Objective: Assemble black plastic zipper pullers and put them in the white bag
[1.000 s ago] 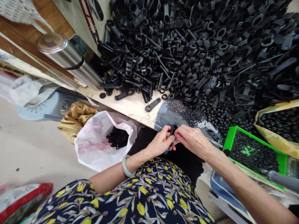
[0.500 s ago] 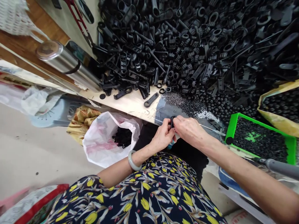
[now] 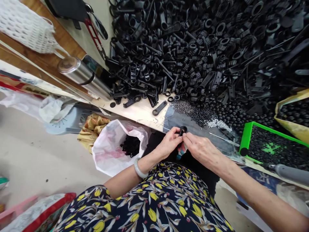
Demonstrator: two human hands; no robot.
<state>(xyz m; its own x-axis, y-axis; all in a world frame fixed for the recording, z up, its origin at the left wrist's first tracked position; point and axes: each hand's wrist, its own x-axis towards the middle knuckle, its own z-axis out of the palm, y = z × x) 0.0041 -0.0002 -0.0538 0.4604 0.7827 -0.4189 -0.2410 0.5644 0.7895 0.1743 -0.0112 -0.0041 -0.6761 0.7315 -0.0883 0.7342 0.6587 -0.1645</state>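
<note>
My left hand (image 3: pixel 169 141) and my right hand (image 3: pixel 199 148) meet in front of me, and the fingers of both pinch a small black plastic ring-ended part (image 3: pixel 182 130). Part of it is hidden by my fingertips. Just below my hands shows a small blue and pink item (image 3: pixel 181 152), too covered to name. Beyond my hands, a huge heap of black plastic strap-and-ring parts (image 3: pixel 193 54) covers the bench. One loose strap piece (image 3: pixel 159 108) lies apart on the pale board (image 3: pixel 137 112).
A white plastic bag (image 3: pixel 113 148) holding black parts stands left of my lap. A steel flask (image 3: pixel 84 77) lies at the bench's far left. To the right sit a green tray (image 3: pixel 253 138) and a yellow-lined bag (image 3: pixel 287 108), both filled with small black pieces.
The whole view has shifted slightly, with the bench sliding right and down. My hands have turned the black part, and its ring opening now shows above my fingertips.
</note>
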